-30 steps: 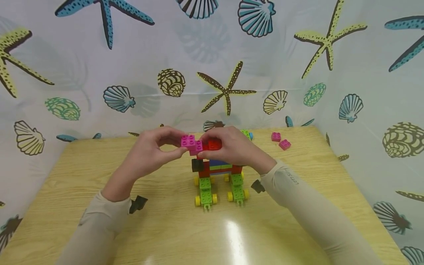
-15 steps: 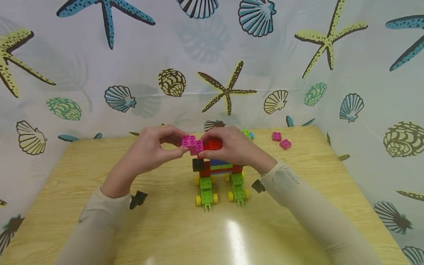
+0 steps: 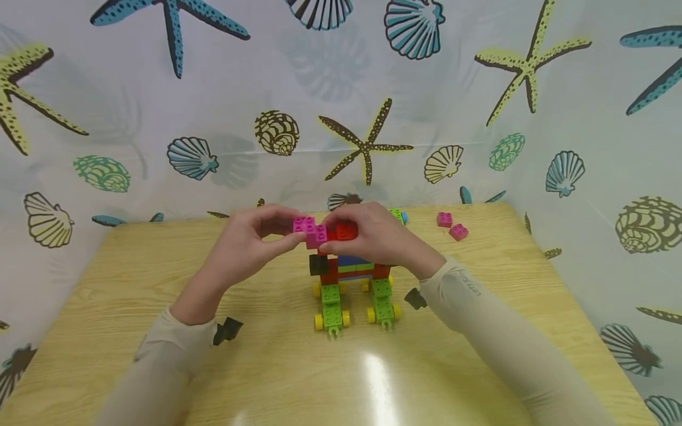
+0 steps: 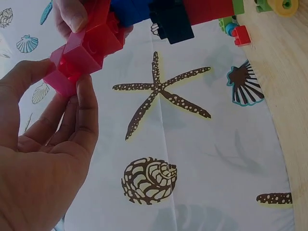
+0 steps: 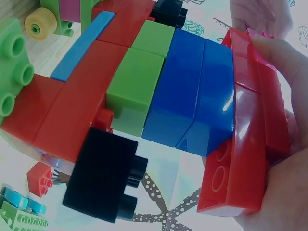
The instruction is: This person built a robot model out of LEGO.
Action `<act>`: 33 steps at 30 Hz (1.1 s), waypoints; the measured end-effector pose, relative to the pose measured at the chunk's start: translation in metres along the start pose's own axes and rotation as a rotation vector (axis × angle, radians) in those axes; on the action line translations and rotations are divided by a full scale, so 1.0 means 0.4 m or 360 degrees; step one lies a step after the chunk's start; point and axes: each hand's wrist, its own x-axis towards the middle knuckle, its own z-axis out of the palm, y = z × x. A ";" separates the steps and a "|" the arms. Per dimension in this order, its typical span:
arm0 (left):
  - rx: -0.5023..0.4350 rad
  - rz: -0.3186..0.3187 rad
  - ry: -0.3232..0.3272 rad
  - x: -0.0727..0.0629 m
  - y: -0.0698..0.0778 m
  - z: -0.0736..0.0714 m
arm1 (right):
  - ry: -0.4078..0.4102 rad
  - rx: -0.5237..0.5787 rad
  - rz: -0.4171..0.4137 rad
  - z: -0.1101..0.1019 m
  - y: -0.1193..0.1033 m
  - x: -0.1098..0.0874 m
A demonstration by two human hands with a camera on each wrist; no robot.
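Observation:
A brick-built model stands mid-table on two green wheeled bases, its body stacked from red, blue and green bricks. Black bricks jut from its sides. At its upper left end, my left hand pinches a pink brick between thumb and fingers. That brick overhangs a second pink brick beside the red ones. My right hand grips the red bricks along the top, thumb on the near side. In the left wrist view, the left fingers touch the pink brick's underside.
Two loose pink bricks lie at the back right of the wooden table. Behind the model are green and blue pieces, with a red brick near them. A shell-patterned cloth hangs along the back.
My left wrist and sleeve have shifted slightly right and down, and the left thumb now overlaps the pink brick's lower edge. The right hand and the model have stayed in place.

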 end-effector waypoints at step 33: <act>-0.0140 -0.0136 -0.0047 0.001 -0.018 0.044 | 0.0133 -0.0110 -0.0012 0.003 -0.013 -0.019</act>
